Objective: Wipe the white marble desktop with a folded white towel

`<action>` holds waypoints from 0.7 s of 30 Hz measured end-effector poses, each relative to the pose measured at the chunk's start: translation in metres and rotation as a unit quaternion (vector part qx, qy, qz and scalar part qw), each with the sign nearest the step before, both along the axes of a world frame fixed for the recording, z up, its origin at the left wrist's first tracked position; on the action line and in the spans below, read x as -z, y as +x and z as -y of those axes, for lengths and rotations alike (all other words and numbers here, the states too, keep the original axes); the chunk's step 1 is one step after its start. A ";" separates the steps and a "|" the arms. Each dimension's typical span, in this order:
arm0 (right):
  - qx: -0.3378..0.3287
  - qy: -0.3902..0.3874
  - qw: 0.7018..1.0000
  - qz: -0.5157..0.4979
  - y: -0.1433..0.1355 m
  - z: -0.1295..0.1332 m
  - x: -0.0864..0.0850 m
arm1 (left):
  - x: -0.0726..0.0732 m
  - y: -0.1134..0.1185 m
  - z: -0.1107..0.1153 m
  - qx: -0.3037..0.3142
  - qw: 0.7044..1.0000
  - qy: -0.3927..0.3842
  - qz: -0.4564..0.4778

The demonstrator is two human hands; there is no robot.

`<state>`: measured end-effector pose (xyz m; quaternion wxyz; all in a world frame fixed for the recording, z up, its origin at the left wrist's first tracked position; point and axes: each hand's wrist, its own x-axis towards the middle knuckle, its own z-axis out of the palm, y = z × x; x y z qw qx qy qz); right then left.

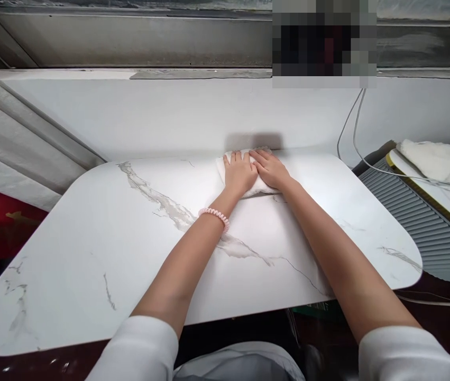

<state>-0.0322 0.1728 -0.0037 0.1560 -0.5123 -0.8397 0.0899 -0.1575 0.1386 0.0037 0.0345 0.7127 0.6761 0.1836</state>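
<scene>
Cloth [260,188]: at far edge of tabletop [90,227]
Left hand [240,173]: spread flat, seemingly pinning cloth
Right hand [271,168]: spread, seemingly sharing pressure

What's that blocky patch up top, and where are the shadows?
In the head view: the blocky patch is pixelated, so what's behind it can't be told; a soft shadow shows on the wall behind the cloth, left hand and right hand; the table looks bright white, while the floor below is dark.
</scene>
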 end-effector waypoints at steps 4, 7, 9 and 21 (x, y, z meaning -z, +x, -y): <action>0.009 0.011 0.999 0.045 0.004 0.008 0.003 | -0.001 0.003 0.006 0.011 1.000 -0.014 -0.015; 0.026 0.008 0.998 0.058 0.008 0.024 0.002 | -0.002 0.008 0.019 0.020 0.999 -0.024 -0.022; 0.034 -0.005 0.998 0.058 0.013 0.040 -0.001 | -0.002 0.013 0.034 0.028 0.999 -0.027 -0.023; 0.089 0.031 0.995 0.036 0.072 0.201 0.011 | -0.009 0.038 0.156 0.209 0.975 -0.080 -0.007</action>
